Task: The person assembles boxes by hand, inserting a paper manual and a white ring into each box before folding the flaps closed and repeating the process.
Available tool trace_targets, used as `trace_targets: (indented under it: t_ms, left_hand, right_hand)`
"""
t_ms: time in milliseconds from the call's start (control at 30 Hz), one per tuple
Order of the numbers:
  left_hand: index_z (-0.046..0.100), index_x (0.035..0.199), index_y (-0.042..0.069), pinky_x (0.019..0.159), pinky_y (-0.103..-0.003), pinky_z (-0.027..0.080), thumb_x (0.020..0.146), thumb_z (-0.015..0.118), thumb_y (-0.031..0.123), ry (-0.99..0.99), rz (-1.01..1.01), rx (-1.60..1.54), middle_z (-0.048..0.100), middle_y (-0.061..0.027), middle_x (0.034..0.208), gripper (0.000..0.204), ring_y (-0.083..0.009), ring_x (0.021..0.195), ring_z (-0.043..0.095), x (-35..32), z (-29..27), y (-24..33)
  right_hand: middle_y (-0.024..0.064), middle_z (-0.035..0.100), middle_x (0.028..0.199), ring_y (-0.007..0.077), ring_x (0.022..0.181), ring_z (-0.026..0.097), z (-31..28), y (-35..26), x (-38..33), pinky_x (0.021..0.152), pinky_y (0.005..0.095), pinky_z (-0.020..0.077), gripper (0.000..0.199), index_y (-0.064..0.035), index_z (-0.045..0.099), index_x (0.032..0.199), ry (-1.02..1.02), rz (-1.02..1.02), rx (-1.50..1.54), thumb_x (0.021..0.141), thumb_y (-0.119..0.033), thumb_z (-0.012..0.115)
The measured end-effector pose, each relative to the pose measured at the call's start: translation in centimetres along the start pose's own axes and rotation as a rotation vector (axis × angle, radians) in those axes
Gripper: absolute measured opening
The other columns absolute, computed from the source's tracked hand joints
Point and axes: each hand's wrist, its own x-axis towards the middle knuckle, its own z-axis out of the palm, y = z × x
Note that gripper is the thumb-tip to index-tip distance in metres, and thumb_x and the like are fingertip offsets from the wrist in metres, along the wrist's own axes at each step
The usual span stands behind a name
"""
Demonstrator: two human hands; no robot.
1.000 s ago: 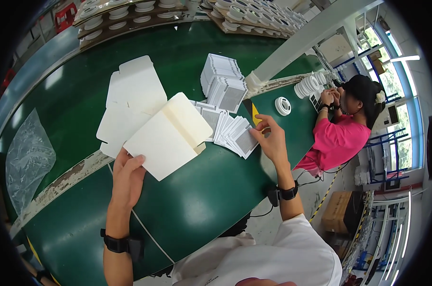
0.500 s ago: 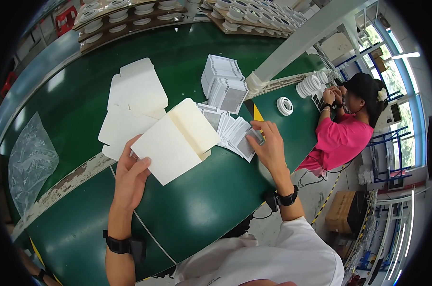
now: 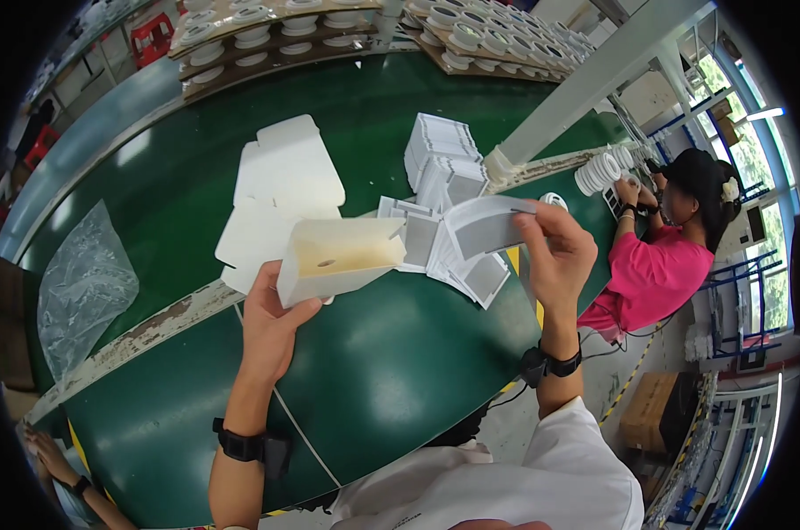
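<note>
My left hand (image 3: 272, 322) grips the near left side of a white cardboard box (image 3: 325, 287), its open end tipped toward me so the inside shows. Between the thumb and fingers of my right hand (image 3: 557, 252) is a printed leaflet (image 3: 486, 226), bent in a curve and lifted above the fanned leaflets (image 3: 479, 281) on the table. Behind those stand tall stacks of the same leaflets (image 3: 440, 146). Unfolded white box blanks (image 3: 285, 177) lie beyond the box, partly covered by it.
A clear plastic bag (image 3: 86, 287) lies at the left of the green table (image 3: 373, 371). Trays of round white parts (image 3: 497, 40) stand at the back. A grey post (image 3: 594, 88) rises at the right, near a co-worker in pink (image 3: 652, 269). Another person's hand (image 3: 51, 455) shows lower left.
My right hand has lifted a leaflet off the fanned pile. My left hand has tilted the box, so its open end now faces me. The whole view has shifted slightly.
</note>
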Motion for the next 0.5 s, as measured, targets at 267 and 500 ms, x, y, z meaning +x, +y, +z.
trace_targets:
  t_ms: [267, 500]
  left_hand:
    - [0.053, 0.118, 0.001, 0.101, -0.038, 0.054, 0.083, 0.069, -0.014, 0.037, -0.002, 0.006, 0.062, -0.011, 0.123, 0.041, -0.0218, 0.113, 0.065, -0.2, 1.0, 0.5]
    - [0.054, 0.113, 0.006, 0.104, -0.035, 0.052, 0.079, 0.068, -0.019, -0.014, 0.06, 0.149, 0.061, -0.0108, 0.127, 0.044, -0.0222, 0.122, 0.06, 0.3, 0.3, -0.2]
  right_hand:
    - [0.0109, 0.074, 0.091, 0.0208, 0.083, 0.072, 5.9, -1.5, -1.8, 0.078, 0.0326, 0.0574, 0.014, -0.0003, 0.071, 0.105, 0.229, -0.838, 0.093, 0.092, -0.005, 0.071]
    - [0.0104, 0.076, 0.096, 0.0269, 0.087, 0.074, 7.3, -2.5, -4.0, 0.079, 0.0323, 0.0583, 0.021, -0.0039, 0.073, 0.103, -0.215, -1.012, -0.245, 0.083, -0.007, 0.075]
